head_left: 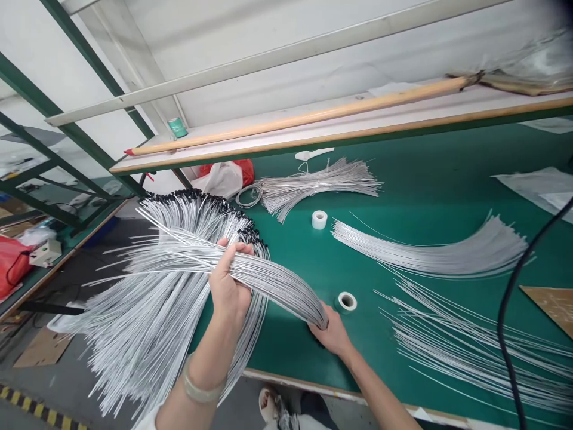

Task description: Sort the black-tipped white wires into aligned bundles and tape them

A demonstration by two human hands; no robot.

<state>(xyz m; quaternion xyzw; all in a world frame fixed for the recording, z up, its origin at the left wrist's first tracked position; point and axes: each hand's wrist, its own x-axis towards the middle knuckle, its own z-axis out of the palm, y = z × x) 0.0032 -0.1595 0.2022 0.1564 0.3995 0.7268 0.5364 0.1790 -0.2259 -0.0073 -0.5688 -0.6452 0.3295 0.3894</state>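
White wall point(201, 30) behind green workbench point(290, 239)

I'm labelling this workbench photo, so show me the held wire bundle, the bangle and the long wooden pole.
Held wire bundle point(278, 283): head view, middle of its curved stretch.
Bangle point(201, 392): head view, lower part of its band.
Long wooden pole point(304, 117): head view, about halfway along its shaft.

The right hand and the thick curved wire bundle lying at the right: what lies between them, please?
In the head view, a white roll lies on the green table between the right hand and the curved bundle.
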